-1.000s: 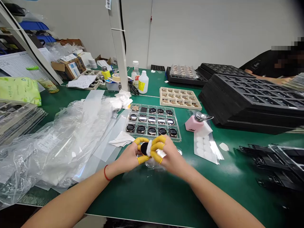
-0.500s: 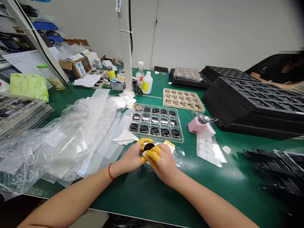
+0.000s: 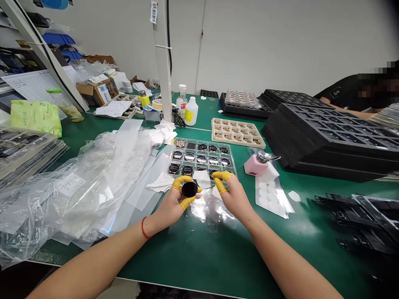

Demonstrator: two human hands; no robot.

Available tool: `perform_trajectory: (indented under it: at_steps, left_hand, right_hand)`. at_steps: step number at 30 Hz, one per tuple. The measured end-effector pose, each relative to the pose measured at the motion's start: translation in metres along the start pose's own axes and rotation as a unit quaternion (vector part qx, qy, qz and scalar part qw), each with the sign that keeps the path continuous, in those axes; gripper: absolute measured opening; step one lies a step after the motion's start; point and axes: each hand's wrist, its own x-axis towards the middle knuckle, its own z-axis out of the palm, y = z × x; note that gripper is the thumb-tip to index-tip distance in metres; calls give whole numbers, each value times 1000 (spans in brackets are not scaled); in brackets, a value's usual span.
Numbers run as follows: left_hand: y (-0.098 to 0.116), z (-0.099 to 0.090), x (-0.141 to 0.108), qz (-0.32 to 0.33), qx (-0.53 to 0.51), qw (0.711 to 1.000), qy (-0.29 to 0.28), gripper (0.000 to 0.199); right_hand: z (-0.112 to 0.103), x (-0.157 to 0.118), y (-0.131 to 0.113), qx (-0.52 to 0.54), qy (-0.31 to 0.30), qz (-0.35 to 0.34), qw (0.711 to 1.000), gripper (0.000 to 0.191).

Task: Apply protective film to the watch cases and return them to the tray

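My left hand (image 3: 170, 209), with yellow finger cots, grips a round black watch face (image 3: 189, 189) by its rim, its dark glossy side turned up. A small white wipe (image 3: 202, 179) hangs at the fingertips of my right hand (image 3: 235, 198), which also wears yellow finger cots and pinches its edge. Both hands are just in front of a clear plastic tray (image 3: 234, 169) holding rows of round black watch faces; the wipe and fingers hide part of its front row. One compartment at its back left holds a gold-coloured round part (image 3: 180, 143).
Clear plastic bags (image 3: 90, 182) cover the left side. A pink pump bottle (image 3: 256, 164) and white sheets (image 3: 271, 195) lie right. A beige tray (image 3: 238, 141) of small parts is behind; black tray stacks (image 3: 299, 137) stand right, near another person (image 3: 346, 89).
My hands have moved apart: the left now shows the watch face separately, the right has shifted right with the wipe. The camera view has shifted slightly.
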Motion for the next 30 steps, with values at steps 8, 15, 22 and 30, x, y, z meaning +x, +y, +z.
perform_trajectory:
  at_steps: [8, 15, 22, 30]
  left_hand:
    - [-4, -4, 0, 19, -11, 1000, 6, 41]
    - [-2, -5, 2, -12, 14, 1000, -8, 43]
    - [-2, 0, 1, 0, 76, 996, -53, 42]
    - [-2, 1, -1, -8, 72, 994, -80, 44]
  right_hand:
    - [-15, -1, -9, 86, -148, 81, 982, 11]
    - [-18, -2, -13, 110, -133, 60, 983, 5]
    - [-10, -5, -26, 255, -94, 68, 960, 9]
    - [9, -11, -30, 258, -144, 81, 952, 8]
